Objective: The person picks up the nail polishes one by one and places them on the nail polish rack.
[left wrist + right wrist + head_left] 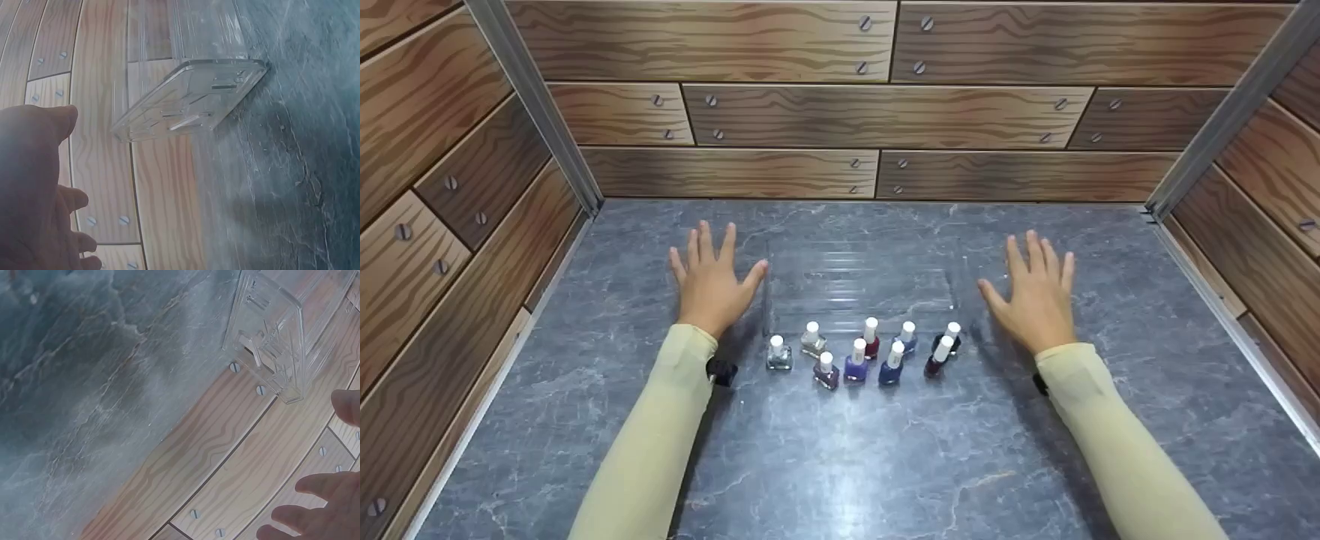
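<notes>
My left hand [712, 292] is spread flat, palm down, to the left of a clear plastic rack [862, 304] with tiered ridges. To the right of the rack, my right hand [1037, 304] is likewise spread, holding nothing. Several nail polish bottles with white caps stand upright in front of the rack, among them a silver-grey bottle [779, 358], a purple bottle [856, 369], a dark blue bottle [890, 373], a red bottle [873, 348] and a very dark bottle [935, 367]. Both wrist views show a transparent end of the rack, with fingers apart from it.
A grey marbled tabletop [840, 465] lies under everything. Wood-patterned walls [787, 116] close it in at the back and on both sides, with metal posts [540, 105] at the back corners. Each wrist wears a dark strapped device [722, 371].
</notes>
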{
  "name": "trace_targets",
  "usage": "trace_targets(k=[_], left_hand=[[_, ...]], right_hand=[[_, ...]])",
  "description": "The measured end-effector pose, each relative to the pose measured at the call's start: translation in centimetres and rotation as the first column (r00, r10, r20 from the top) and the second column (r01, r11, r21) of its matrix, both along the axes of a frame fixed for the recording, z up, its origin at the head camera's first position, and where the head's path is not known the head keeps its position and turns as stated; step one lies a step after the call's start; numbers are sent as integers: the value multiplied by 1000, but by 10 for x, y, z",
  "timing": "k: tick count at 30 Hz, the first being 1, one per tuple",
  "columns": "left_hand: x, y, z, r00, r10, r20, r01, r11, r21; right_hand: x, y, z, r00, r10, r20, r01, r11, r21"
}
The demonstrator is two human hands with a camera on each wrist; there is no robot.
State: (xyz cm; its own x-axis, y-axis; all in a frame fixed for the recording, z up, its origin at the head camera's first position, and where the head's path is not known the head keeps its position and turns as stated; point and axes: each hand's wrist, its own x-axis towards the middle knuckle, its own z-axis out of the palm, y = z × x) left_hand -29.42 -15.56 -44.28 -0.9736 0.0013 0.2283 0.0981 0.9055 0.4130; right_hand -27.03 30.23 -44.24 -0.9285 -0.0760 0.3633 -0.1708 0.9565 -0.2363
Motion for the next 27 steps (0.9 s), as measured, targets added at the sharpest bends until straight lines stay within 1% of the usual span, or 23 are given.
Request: trace_targets(k=[4, 7, 9, 11, 12, 14, 17, 20, 24, 26, 27], left_hand=[[0, 1, 1, 1000, -14, 17, 13, 999, 32], [-1, 1, 1, 999, -31, 35, 27, 993, 113], [-2, 2, 1, 998, -39, 44, 30, 980, 195], [-3, 2, 1, 998, -46, 45, 32, 956, 290], [-3, 2, 1, 998, -49, 46, 31, 941, 338], [-5, 3, 1, 997, -61, 45, 35, 900, 434], [-6, 3, -2, 993, -86, 78, 26, 821, 570], [-6, 3, -7, 982, -120, 146, -16, 718, 696], [-7, 3, -14, 960, -172, 219, -76, 595, 800], [-8, 2, -18, 950, -198, 242, -96, 552, 828], [-9, 2, -21, 945, -209, 253, -106, 537, 837]], right_hand=[[3, 1, 2, 1000, 21, 8, -21, 999, -46], [7, 1, 5, 999, 48, 9, -46, 992, -119], [11, 0, 8, 997, 71, 16, -67, 983, -170], [15, -2, 10, 994, 103, 30, -94, 971, -221], [17, -3, 11, 991, 123, 42, -110, 964, -241], [21, -4, 12, 982, 170, 82, -141, 950, -278], [24, -6, 10, 957, 245, 156, -181, 923, -339], [27, -8, 8, 920, 307, 241, -197, 898, -393], [28, -10, 3, 869, 382, 314, -223, 869, -441], [28, -10, 1, 846, 418, 331, -242, 854, -461], [28, -10, 0, 838, 429, 338, -248, 850, -465]])
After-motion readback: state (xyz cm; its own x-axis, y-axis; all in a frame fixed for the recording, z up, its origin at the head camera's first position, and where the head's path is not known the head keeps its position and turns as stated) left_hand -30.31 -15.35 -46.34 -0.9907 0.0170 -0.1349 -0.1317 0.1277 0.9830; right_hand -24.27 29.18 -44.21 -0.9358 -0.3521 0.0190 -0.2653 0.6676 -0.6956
